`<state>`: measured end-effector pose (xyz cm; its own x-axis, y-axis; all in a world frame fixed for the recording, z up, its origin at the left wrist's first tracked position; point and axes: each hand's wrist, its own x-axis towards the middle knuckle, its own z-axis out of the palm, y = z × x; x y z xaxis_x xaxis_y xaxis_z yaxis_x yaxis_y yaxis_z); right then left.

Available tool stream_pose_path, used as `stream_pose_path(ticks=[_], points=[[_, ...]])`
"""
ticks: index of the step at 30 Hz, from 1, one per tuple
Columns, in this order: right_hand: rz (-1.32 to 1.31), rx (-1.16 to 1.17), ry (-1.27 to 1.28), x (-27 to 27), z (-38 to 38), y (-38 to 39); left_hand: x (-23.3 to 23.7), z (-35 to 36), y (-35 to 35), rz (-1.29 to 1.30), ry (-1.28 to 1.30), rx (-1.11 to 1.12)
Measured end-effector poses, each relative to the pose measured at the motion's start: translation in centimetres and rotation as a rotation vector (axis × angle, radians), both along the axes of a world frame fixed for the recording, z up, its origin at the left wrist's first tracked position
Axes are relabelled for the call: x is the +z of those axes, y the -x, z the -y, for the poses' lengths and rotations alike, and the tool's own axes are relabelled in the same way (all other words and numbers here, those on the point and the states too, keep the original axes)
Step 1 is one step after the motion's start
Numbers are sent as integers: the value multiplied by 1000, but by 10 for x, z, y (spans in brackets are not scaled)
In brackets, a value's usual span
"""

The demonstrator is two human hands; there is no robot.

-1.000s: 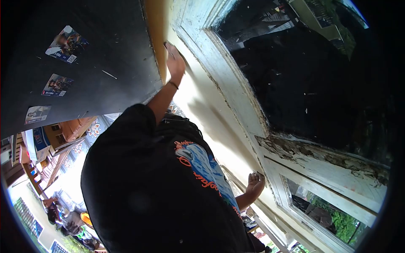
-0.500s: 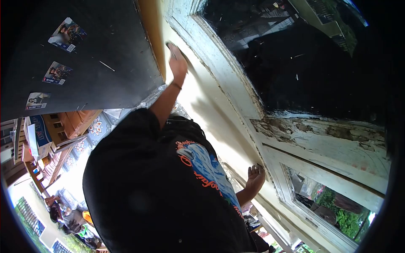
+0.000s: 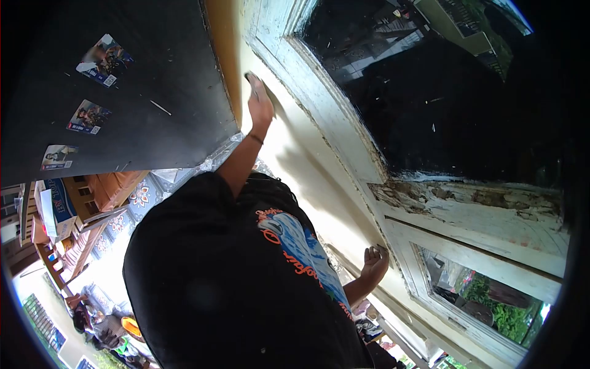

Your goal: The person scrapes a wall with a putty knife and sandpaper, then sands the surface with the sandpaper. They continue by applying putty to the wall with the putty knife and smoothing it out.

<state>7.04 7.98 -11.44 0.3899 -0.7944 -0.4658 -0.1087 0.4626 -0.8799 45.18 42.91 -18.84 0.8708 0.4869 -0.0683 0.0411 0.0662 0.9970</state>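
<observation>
My left hand (image 3: 259,103) is stretched out against a cream strip of wall (image 3: 295,144) between a dark board and a window frame. It presses a small dark pad (image 3: 251,77) under its fingertips; what the pad is I cannot make out. My right hand (image 3: 375,262) rests lower down with fingers apart, touching the edge of the white window frame (image 3: 467,215), and holds nothing. The frame's paint is peeling, brown in patches. My black shirt (image 3: 233,289) with an orange and blue print fills the lower middle of the view.
A dark board (image 3: 129,92) with three stickers stands left of the cream strip. The dark window pane (image 3: 442,104) reflects buildings; a lower pane (image 3: 479,295) shows greenery. Patterned floor tiles (image 3: 140,195), wooden furniture and boxes (image 3: 92,197) lie at the left.
My left hand has slid a short way along the cream strip with the pad. My right hand has stayed at the frame's edge, its fingers a little more curled.
</observation>
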Motion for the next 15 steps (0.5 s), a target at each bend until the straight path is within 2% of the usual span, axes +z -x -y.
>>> stream_pose_path(ticks=[3,4,5,7,8,10,11,13,15], points=[[-7,13,4,-2,5,0,8,0,9,-129,-34,-1],[-9,16,10,0,6,1,-2,-8,-11,69,-85,32],[-1,4,-5,0,5,0,-23,-27,-41,31,-79,85],[7,-5,-23,1,1,-5,12,-71,-71,-315,35,-119],[-21,-29,-7,4,-3,-8,15,-72,-74,-313,35,-117],[-57,-51,11,6,-5,-8,18,-62,-77,-231,150,94],[-46,-52,8,5,-4,-8,12,-50,-69,-231,150,96],[-40,-51,5,2,-1,-8,-8,-27,-40,46,-133,196],[-29,-54,3,0,0,-7,-13,-38,-44,-24,-103,113]])
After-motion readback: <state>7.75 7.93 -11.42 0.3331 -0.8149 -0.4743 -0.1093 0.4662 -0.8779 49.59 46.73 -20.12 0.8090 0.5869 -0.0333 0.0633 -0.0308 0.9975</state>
